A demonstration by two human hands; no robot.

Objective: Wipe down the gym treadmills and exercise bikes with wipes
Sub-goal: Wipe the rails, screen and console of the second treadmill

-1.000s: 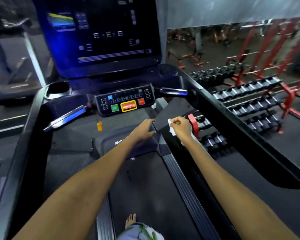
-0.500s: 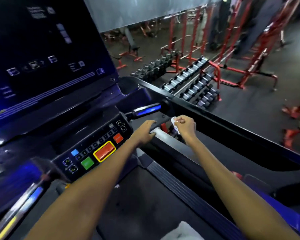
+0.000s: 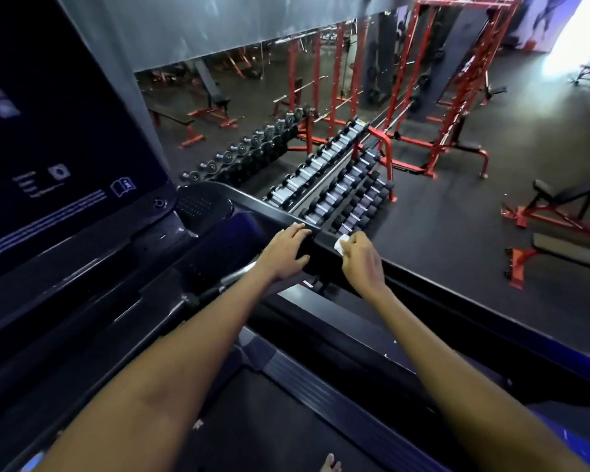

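**Wipe meets treadmill side rail at gym**

A small white wipe (image 3: 342,242) sits pinched in the grip of the right hand (image 3: 361,259), fingers curled round it, pressed to the top of the treadmill's black side rail (image 3: 457,315). Just beside it, the left hand (image 3: 284,251) lies on the same rail with fingers spread and nearly straight, holding nothing, its thumb toward the inner edge. Both bare forearms reach forward from the lower frame. At left, the treadmill's dark console screen (image 3: 48,131) fills the frame edge, tilted in the wide-angle view. Beyond the rail stand tiered dumbbell racks (image 3: 341,185), red squat racks (image 3: 423,97) behind them, and red-framed benches (image 3: 559,212) well apart at right on dark flooring.
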